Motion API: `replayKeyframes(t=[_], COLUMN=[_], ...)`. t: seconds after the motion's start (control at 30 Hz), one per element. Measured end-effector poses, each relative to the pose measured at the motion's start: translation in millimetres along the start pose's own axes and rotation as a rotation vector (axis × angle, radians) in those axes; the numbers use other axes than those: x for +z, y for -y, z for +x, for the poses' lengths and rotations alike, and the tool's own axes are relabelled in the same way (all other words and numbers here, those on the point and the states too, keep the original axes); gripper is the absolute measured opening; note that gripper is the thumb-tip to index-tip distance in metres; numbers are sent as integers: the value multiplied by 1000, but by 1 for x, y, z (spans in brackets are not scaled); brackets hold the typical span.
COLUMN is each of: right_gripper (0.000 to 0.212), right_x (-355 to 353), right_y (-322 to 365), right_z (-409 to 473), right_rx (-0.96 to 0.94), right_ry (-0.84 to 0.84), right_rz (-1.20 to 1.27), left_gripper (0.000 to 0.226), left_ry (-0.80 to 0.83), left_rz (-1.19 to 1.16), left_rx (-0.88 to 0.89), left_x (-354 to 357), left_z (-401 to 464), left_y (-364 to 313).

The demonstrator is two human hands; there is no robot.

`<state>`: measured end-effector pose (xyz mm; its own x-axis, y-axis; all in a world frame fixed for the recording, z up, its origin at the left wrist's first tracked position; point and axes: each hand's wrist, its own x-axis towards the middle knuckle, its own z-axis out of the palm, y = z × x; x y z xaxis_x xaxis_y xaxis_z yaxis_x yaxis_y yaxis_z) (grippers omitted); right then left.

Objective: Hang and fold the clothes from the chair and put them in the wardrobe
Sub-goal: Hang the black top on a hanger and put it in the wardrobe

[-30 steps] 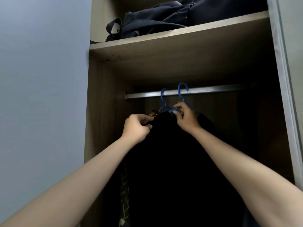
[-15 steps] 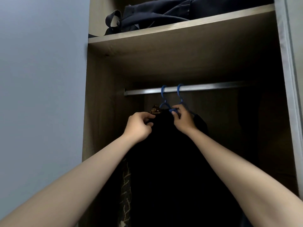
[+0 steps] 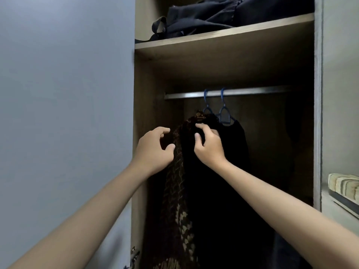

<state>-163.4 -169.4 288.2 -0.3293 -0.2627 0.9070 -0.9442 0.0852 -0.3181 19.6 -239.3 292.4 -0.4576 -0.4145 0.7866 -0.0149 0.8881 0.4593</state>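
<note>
Two blue hangers (image 3: 223, 113) hook over the metal rail (image 3: 256, 91) inside the wardrobe. A black garment (image 3: 239, 156) hangs from them, and a brown patterned garment (image 3: 177, 183) hangs at its left side. My left hand (image 3: 155, 150) hovers just left of the patterned garment with fingers loosely spread and holds nothing. My right hand (image 3: 209, 147) has its fingers and thumb curled round the black garment's shoulder, just below the hangers.
The shelf (image 3: 233, 33) above the rail carries a heap of dark clothes (image 3: 213, 12). The grey wardrobe door (image 3: 68, 113) stands open at the left. A striped folded item (image 3: 343, 185) lies in the compartment at the right.
My left hand has let go of the garment's collar and dropped down and left. My right hand has left the hanger's neck and moved down onto the black garment's shoulder.
</note>
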Motion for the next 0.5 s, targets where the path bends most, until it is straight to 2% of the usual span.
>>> replayKeyframes(t=[0.1, 0.3, 0.5], right_gripper=[34, 38, 41], right_x=[9, 20, 25], right_y=[50, 153, 230], right_z=[-28, -77, -124], right_rx=[-74, -105, -275], right_ry=[49, 334, 475], right_rz=[85, 448, 585], left_gripper=[49, 47, 45], left_ry=[-56, -202, -409], left_rz=[75, 255, 512], left_rx=[-41, -98, -219], left_x=[-34, -107, -172], left_z=[-41, -129, -218], left_y=[0, 2, 2])
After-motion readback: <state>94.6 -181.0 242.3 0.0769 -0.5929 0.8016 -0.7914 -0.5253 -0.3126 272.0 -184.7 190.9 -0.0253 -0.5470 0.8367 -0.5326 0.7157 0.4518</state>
